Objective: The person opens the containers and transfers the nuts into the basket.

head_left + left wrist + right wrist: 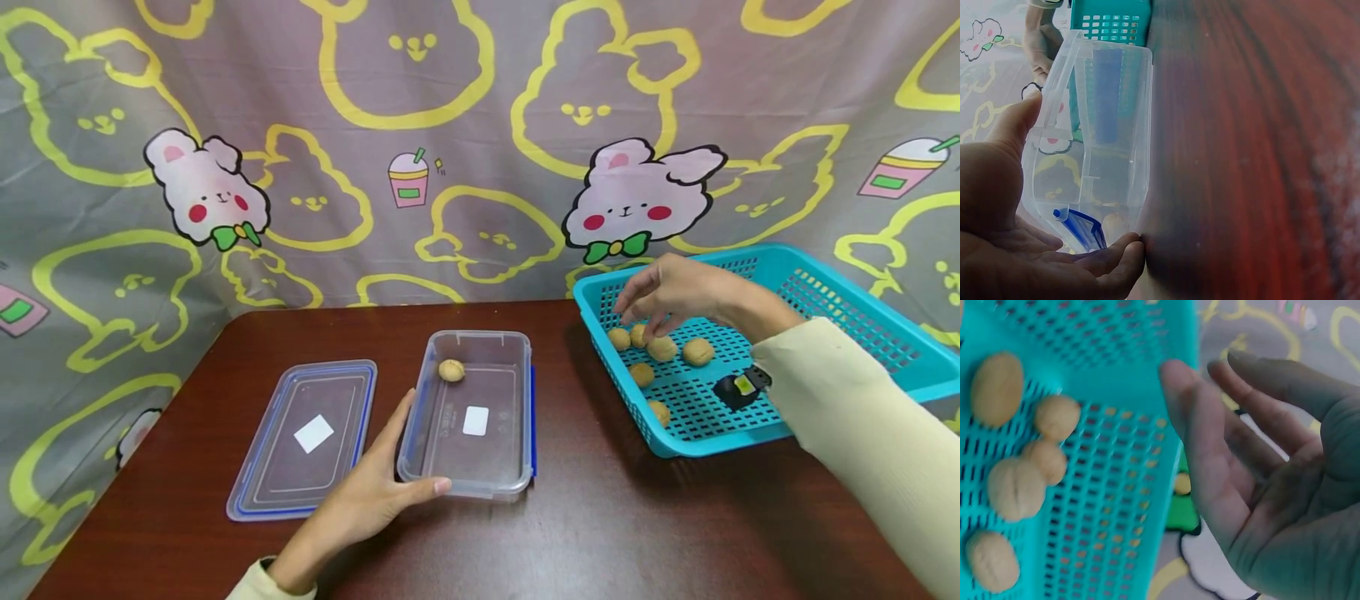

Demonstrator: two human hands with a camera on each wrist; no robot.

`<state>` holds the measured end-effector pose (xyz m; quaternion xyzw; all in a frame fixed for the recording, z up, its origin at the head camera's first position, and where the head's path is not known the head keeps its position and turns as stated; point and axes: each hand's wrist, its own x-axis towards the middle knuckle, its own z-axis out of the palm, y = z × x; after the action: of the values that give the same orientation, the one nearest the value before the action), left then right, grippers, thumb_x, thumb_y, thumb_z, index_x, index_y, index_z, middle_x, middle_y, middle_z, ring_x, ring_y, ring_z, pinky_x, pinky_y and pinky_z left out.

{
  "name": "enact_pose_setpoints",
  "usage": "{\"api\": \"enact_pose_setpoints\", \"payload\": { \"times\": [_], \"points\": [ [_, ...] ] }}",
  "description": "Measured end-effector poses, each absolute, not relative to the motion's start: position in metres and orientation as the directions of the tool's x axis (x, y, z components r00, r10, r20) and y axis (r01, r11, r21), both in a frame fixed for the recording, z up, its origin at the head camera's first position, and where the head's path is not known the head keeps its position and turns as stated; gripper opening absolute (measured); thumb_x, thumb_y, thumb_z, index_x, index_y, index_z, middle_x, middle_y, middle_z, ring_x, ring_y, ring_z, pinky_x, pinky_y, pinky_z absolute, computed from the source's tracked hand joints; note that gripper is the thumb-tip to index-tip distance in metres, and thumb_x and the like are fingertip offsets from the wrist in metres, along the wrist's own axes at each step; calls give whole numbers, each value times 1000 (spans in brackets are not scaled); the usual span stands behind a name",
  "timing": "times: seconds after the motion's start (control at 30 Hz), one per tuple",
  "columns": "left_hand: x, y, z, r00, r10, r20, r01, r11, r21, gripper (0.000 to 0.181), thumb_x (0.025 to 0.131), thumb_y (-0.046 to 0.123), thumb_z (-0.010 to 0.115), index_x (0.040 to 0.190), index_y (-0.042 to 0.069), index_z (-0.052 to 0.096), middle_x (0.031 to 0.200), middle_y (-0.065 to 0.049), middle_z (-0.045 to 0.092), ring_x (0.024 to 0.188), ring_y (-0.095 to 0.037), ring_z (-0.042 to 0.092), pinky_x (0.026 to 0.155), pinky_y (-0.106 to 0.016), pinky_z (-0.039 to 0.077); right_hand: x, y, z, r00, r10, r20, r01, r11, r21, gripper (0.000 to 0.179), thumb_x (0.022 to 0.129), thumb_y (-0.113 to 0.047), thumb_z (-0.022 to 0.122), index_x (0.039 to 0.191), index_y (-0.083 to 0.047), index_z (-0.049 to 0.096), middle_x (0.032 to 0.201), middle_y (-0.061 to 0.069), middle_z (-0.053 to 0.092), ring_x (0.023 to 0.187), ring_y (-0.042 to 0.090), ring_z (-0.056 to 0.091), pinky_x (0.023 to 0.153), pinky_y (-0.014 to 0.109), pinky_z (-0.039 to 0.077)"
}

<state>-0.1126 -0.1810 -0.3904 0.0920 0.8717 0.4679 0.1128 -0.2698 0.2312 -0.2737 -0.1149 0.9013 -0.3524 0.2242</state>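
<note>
On the table stands a clear plastic container (495,392) with a blue side clip, one walnut (452,371) inside near its far left corner. My left hand (375,492) grips its near left corner, thumb at the near wall and fingers along the left side. In the left wrist view the thumb touches the container's (1116,125) rim. My right hand (678,292) is over the far left part of a turquoise basket (720,444), fingers loosely bent. Nothing is between those fingers in the right wrist view, with several walnuts (1016,490) lying in the basket beside the hand.
A clear lid (322,396) with a blue seal and white label lies left of the container. A black object with a yellow-green patch (742,386) shows beside the right wrist, over the basket. Behind the brown table (585,525) hangs a printed cloth (487,150).
</note>
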Motion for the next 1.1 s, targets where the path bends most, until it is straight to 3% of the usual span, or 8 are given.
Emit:
{"api": "enact_pose_setpoints", "payload": {
  "times": [0.23,0.37,0.63,0.87,1.1],
  "points": [
    [-112,-180,-391,-957,267,-110,55,543,838,120,85,40,87,170,25,4,177,-13,8,161,-39,17,126,-67,16,-244,211,-257,-894,-365,-260,-84,707,-703,32,104,-14,64,130,6,67,117,16,76,78,21,73,84,45,65],
    [-113,-181,-391,-956,275,-104,62,535,842,120,86,39,87,170,24,4,177,-14,8,161,-39,17,126,-68,16,-223,194,-250,-912,-348,-216,-98,697,-710,37,102,-14,67,133,5,65,113,18,76,79,19,73,84,43,65],
    [-113,-181,-391,-957,270,-107,59,542,838,119,86,39,87,170,25,4,177,-14,8,160,-40,18,126,-68,16,-191,159,-254,-919,-373,-128,-173,673,-720,39,98,-20,73,133,-5,66,128,16,70,94,20,74,87,41,64],
    [-113,-181,-390,-957,269,-113,55,546,836,119,86,40,87,170,26,4,177,-14,7,160,-39,17,126,-68,16,-180,130,-269,-930,-359,-83,-176,630,-756,45,96,-23,73,138,-10,64,134,15,67,118,33,67,97,46,60],
    [-114,-181,-391,-954,287,-90,82,536,841,119,87,39,86,170,24,3,177,-13,6,160,-42,18,125,-70,17,-181,108,-291,-934,-358,-11,-195,532,-824,46,95,-16,71,139,-8,63,137,16,67,122,34,67,101,49,58]
  ]
}}
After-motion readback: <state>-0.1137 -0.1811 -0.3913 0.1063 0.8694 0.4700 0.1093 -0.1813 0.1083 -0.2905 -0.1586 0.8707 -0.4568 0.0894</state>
